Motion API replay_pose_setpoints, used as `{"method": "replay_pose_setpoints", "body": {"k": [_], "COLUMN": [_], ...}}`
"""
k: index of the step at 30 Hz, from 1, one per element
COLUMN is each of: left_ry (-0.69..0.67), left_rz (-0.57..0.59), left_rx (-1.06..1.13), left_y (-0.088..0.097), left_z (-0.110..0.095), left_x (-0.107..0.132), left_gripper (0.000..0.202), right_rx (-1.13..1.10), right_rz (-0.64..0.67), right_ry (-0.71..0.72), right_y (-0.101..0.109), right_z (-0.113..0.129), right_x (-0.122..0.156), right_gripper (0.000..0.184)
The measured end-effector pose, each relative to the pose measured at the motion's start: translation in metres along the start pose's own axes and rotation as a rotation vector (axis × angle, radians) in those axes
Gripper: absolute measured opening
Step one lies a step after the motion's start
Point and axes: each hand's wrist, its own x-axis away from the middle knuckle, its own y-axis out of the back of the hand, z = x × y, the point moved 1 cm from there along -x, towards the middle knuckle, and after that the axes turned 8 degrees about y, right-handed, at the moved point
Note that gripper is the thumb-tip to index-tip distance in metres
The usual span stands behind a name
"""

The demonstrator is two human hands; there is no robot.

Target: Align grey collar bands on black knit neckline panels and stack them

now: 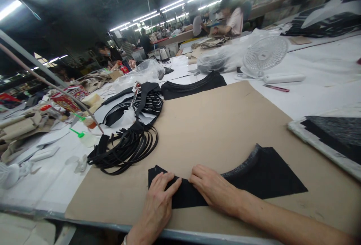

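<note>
A black fabric piece [270, 177] with a curved upper edge lies on a tan cardboard sheet [214, 124]. Along part of that curve runs a greyish, fuzzy-looking strip. My left hand [159, 200] rests on the piece's left end, fingers stretched out and thumb apart, pressing it flat. Close beside it, my right hand [214, 188] has its fingers bent together at the curved edge, pinching the fabric there. The fingertips of the right hand are partly hidden beneath the knuckles.
Black strips [126, 147] lie coiled on the cardboard's left, near stacked black curved pieces [194, 85]. Green-capped bottles [87, 138] stand further left. A white fan [265, 55] and a cutter knife [276, 88] lie behind. At right is a board with dark fabric [335, 139]. People work in the background.
</note>
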Motion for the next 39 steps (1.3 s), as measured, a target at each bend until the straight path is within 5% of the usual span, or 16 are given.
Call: {"method": "replay_pose_setpoints", "body": {"k": [7,12,19,39], "left_ry": [0.018,0.045,-0.023,-0.083], "left_rz": [-0.053,0.075,0.195,0.039], "left_rx": [0.074,0.194,0.012,-0.188], "left_y": [-0.005,0.002,0.005,0.004], "left_z": [-0.004,-0.010,-0.013,-0.029], "left_x": [0.002,-0.008,-0.011,-0.002], "left_gripper": [0.047,0.040,0.055,0.076], "right_rx": [0.002,0.011,0.012,-0.092], "right_rz": [0.019,0.048,0.056,0.038], "right_ry": [0.026,0.063,0.088,0.019], "right_y": [0.008,0.009,0.014,0.036], "right_z": [-0.004,-0.008,-0.010,-0.019], "right_x": [0.012,0.018,0.022,0.043], "right_gripper": [0.021,0.021,0.020,0.009]}}
